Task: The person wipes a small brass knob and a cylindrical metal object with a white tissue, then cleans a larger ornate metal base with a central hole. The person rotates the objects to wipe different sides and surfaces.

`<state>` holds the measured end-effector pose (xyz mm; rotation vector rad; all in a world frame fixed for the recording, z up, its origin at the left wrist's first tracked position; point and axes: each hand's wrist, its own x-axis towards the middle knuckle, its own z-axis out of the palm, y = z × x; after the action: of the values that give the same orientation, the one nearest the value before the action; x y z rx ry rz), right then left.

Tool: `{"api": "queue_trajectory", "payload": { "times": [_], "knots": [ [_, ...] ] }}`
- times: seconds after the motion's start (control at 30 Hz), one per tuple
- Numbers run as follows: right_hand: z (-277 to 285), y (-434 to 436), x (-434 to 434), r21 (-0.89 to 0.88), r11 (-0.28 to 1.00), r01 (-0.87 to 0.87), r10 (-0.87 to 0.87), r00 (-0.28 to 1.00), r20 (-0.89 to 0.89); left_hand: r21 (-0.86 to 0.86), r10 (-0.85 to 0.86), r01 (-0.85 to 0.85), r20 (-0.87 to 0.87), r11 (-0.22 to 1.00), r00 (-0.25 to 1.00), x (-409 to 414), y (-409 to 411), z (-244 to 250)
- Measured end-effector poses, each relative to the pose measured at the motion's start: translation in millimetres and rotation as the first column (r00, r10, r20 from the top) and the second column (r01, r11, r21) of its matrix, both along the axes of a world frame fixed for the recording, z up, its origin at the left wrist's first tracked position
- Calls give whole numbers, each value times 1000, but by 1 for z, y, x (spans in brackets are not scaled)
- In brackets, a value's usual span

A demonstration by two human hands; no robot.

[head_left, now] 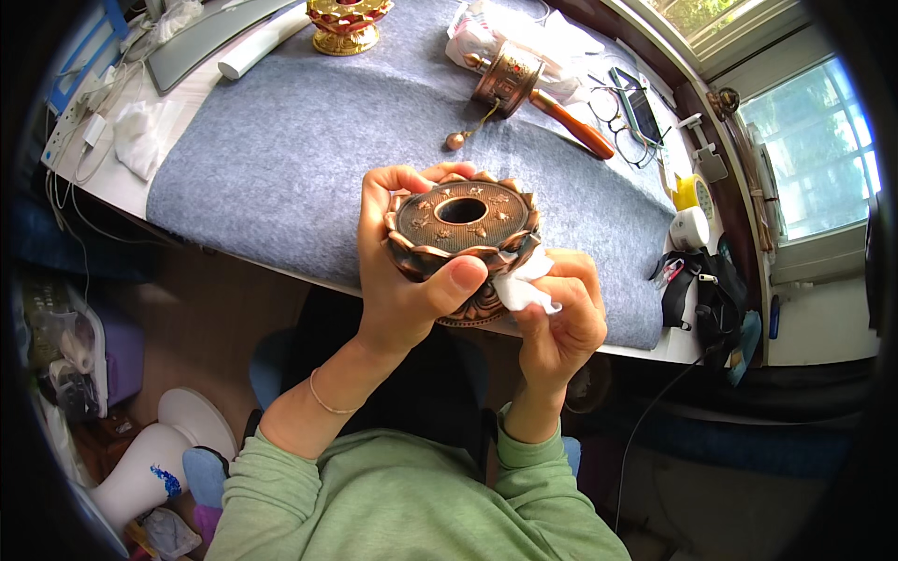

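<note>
My left hand (pixel 400 280) grips a copper-coloured metal lotus stand (pixel 484 228) by its left side, with the thumb across the near petals. The stand's ribbed round top has a dark central hole and small raised figures; its beaded foot shows below. At the stand's right side, my right hand (pixel 565 308) pinches a white tissue or cloth (pixel 523 284) that touches the underside of the petals. Beyond them, on the grey felt mat (pixel 280 154), lies a copper prayer wheel (pixel 508 77) with a reddish-brown handle and a corded bead. A gold and red lotus stand (pixel 344 28) stands at the far edge.
Eyeglasses (pixel 621 130) and a phone (pixel 637 105) lie at the right, near a yellow tape roll (pixel 693 193), a white jar (pixel 689 228) and a black bag (pixel 719 301). A power strip (pixel 66 130) with cables sits at the left. A window borders the right side.
</note>
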<state>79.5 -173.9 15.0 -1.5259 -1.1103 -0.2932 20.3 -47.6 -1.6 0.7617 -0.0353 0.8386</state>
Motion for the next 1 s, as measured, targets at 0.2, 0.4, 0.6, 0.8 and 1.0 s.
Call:
{"api": "queue_trajectory", "payload": {
  "times": [0.2, 0.4, 0.6, 0.8, 1.0],
  "knots": [
    [-6, -3, 0, 104, 993, -60, 103, 868, -486, 51, 54, -52, -38, 997, 998, -2, -3, 1],
    [-15, -7, 3, 435, 894, -103, 397, 629, -668, 25, 40, -39, -41, 999, 998, -2, -1, 3],
    [-16, 0, 4, 366, 912, -183, 349, 814, -464, 35, 52, -49, -78, 998, 996, -3, -2, 7],
    [-10, -1, 4, 179, 970, -166, 215, 927, -307, 28, 54, -52, -89, 998, 995, -3, -2, 7],
    [7, 0, -9, -52, 998, 34, -26, 988, 151, 5, 66, -66, -92, 998, 994, 1, -4, 5]
  ]
}}
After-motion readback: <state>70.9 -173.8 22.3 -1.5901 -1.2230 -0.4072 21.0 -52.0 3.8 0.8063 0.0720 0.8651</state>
